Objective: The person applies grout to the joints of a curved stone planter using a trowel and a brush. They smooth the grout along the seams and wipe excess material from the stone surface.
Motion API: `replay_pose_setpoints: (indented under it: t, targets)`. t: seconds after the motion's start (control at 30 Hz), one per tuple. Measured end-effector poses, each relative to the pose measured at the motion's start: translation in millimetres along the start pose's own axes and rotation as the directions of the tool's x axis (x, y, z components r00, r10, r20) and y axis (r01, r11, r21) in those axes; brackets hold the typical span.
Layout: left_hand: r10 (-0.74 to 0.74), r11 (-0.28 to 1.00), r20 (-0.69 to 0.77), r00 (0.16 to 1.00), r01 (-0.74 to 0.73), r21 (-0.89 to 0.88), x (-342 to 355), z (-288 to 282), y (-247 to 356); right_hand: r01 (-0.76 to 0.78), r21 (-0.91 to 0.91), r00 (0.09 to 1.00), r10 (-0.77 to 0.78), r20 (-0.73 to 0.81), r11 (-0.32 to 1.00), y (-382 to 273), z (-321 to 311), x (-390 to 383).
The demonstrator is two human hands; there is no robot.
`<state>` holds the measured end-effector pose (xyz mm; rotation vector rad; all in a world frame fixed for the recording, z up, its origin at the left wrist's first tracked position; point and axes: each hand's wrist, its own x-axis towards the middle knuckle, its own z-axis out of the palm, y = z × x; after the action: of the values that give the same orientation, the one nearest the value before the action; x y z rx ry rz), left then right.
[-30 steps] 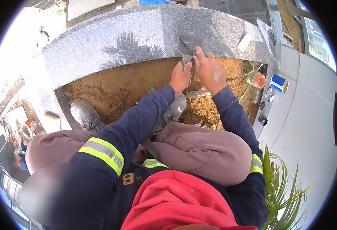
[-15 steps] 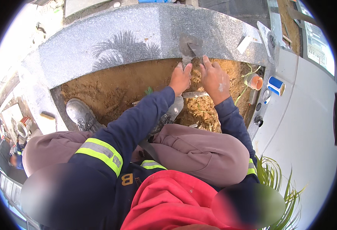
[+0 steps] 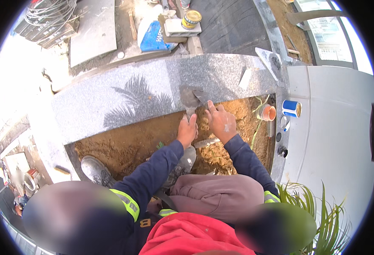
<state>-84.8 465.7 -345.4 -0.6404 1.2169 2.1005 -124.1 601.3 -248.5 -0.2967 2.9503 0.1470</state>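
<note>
My left hand (image 3: 188,131) is closed round the handle of a putty knife (image 3: 188,98), whose broad grey, smeared blade points away over the speckled granite slab (image 3: 89,104). Just to its right, my right hand (image 3: 222,123) grips a second scraper, its forefinger stretched along the tool. That scraper's blade (image 3: 201,96) overlaps or touches the right side of the first blade; whether a lump of paste lies between them I cannot make out. Its handle is hidden in my fist. Both hands are above the sandy pit (image 3: 144,134) bordered by the slab.
Right of the pit are an orange pipe end (image 3: 271,113), a blue-and-white can (image 3: 291,108) and small lids. A white strip (image 3: 245,79) lies on the slab. Beyond it stand a blue bag (image 3: 155,36) and a yellow tin (image 3: 191,19). My shoe (image 3: 95,169) is in the pit; palm leaves (image 3: 314,204) rise nearby.
The view has tilted up, showing more ground beyond the slab. The right-hand blade has turned and slid along the left-hand blade toward its far end. Both hands keep their grip.
</note>
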Motion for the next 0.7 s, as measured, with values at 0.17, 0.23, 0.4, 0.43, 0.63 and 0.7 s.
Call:
replay_pose_setpoints:
  t: [0.17,0.23,0.4,0.43,0.63,0.7]
  targets:
    - [0.086,0.993,-0.060,0.994,-0.081,0.081,-14,6,6,-0.146,0.275,0.989,0.141,0.037,0.950,13,-53,78]
    - [0.155,0.972,-0.032,0.987,-0.146,0.183,-23,11,15,-0.068,0.476,0.956,0.193,-0.219,0.877,6,-48,72]
    - [0.205,0.968,0.116,0.972,-0.183,-0.173,-18,13,60,0.004,0.695,0.876,0.333,-0.349,0.719,-60,-40,36]
    - [0.208,0.944,0.092,0.974,-0.175,-0.278,-14,22,70,-0.011,0.706,0.881,0.341,-0.329,0.708,-63,-41,29]
    - [0.146,0.974,0.133,0.980,-0.119,-0.195,-7,16,118,0.296,0.721,0.886,0.102,-0.452,0.627,-52,-48,21]
    - [0.104,0.994,0.175,0.979,-0.099,-0.036,-11,10,131,0.303,0.621,0.866,0.062,-0.495,0.722,-22,-43,24]
